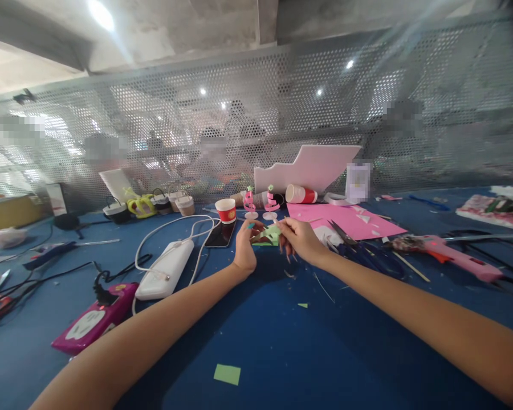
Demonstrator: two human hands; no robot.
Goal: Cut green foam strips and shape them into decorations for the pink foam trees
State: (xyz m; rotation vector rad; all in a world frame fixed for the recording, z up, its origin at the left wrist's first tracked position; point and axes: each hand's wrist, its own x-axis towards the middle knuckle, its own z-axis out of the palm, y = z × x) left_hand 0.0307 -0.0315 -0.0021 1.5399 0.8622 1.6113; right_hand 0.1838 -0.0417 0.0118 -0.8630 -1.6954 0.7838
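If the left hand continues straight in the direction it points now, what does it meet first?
Probably the small pink spiral figures just beyond the left hand and its green paper piece; depth is unclear.

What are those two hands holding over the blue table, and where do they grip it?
A small green paper piece: left hand pinches its left end, right hand its right end.

Table: blue table [282,353], littered with paper scraps.
Near edge: green square [227,374].
Left: magenta power strip [92,320], white power bank [166,269] with a white cable [166,228], a phone [220,234] just beside it.
Centre back: red cup [226,210] upright, a second cup [301,195] on its side, two pink spiral figures [260,204].
Right: pink sheet [346,221], scissors [346,234], pink glue gun [457,256].
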